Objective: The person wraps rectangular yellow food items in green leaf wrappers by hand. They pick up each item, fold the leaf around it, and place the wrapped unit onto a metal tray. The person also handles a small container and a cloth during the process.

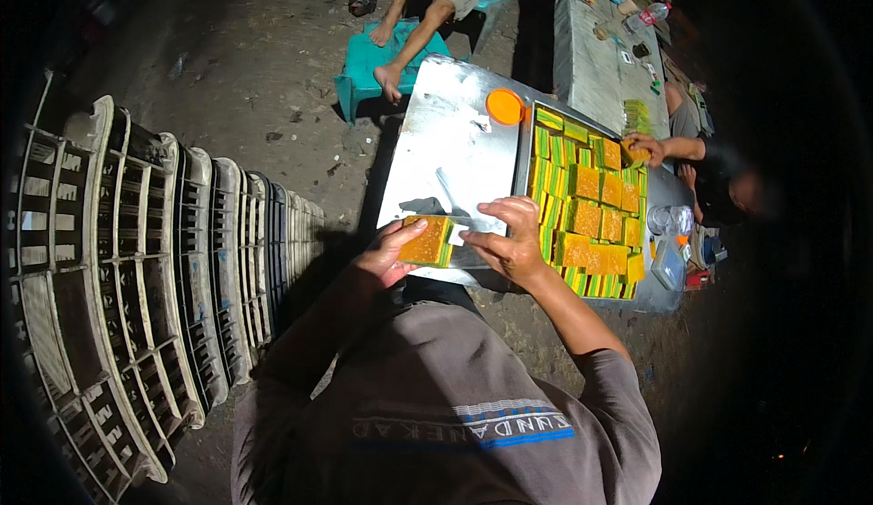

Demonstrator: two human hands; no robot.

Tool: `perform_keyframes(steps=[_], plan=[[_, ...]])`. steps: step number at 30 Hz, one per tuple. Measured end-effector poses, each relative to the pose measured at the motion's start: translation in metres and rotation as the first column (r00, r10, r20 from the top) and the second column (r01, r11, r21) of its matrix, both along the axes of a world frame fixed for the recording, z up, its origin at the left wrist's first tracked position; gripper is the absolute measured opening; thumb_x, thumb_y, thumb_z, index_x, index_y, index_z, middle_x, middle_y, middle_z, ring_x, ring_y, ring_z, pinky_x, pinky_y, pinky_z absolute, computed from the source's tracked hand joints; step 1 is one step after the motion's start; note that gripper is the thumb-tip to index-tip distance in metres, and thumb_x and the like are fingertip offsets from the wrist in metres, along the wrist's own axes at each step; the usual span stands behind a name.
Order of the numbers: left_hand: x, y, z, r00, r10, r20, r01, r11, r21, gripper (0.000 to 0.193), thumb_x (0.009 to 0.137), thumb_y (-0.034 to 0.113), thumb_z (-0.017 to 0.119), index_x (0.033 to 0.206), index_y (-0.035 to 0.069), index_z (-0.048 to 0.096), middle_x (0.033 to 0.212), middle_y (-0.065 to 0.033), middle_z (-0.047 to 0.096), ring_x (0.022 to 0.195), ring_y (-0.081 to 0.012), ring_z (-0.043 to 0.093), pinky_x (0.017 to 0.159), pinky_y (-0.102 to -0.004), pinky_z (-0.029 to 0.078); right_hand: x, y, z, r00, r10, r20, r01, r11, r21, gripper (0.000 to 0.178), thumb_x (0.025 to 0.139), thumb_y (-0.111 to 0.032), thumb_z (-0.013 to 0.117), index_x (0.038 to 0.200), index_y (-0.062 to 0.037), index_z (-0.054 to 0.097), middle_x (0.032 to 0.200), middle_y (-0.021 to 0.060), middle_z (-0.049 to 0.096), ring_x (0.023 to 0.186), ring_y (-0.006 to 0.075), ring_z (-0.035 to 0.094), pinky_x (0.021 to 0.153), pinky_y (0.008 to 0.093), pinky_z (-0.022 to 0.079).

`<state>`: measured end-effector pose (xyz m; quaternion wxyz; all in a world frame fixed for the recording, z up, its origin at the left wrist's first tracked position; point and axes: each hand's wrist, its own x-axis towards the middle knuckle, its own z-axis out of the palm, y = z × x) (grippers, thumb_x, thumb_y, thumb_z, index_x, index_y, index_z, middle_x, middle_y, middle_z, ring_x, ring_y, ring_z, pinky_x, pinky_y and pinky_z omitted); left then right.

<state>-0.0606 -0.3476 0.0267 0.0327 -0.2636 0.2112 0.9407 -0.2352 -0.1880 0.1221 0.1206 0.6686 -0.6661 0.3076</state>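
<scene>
My left hand point(389, 252) is closed around the near side of a square block point(424, 241) with an orange, speckled top and yellow-green layered sides. At the block's right edge, my right hand point(514, 243) pinches a small white piece point(456, 234), too small to name. Both hands are over the near edge of a shiny metal table point(446, 132). Right of them, a shallow tray point(526, 155) holds many similar blocks, some flat with orange tops up, others on edge showing green and yellow stripes. A co-worker's hand point(651, 148) grips another block at the tray's far right.
An orange round lid point(505, 106) lies on the metal table. Plastic crates point(109, 278) line the left side. Beyond the table, another person's bare feet rest on a green stool point(366, 67). A long table point(591, 60) at the back carries a bottle point(646, 18).
</scene>
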Motion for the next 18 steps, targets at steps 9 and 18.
perform_keyframes(steps=[9, 18], plan=[[0.003, 0.012, 0.011, 0.995, -0.089, -0.054, 0.090, 0.996, 0.013, 0.035, 0.101, 0.028, 0.061, 0.129, 0.007, 0.055, 0.118, -0.0055, 0.064, 0.108, -0.0175, 0.065, 0.092, -0.0388, 0.055, 0.016, 0.011, -0.018, 1.000, 0.008, -0.019, -0.006, 0.996, 0.089, 0.026, 0.070, -0.021, 0.083, 0.094, -0.0306, 0.078, 0.133, -0.0046, 0.060, 0.125, 0.0219, 0.050, 0.108, 0.0491, 0.032], [0.001, 0.016, -0.012, 0.994, -0.077, -0.071, 0.079, 0.997, 0.022, 0.035, 0.100, 0.025, 0.063, 0.130, 0.011, 0.055, 0.121, -0.0059, 0.061, 0.113, -0.0191, 0.062, 0.093, -0.0410, 0.055, 0.009, 0.016, 0.003, 0.982, 0.037, 0.186, -0.118, 0.887, 0.446, 0.045, 0.080, -0.006, 0.074, 0.117, -0.0320, 0.074, 0.154, 0.0086, 0.043, 0.139, 0.0310, 0.043, 0.116, 0.0522, 0.031]])
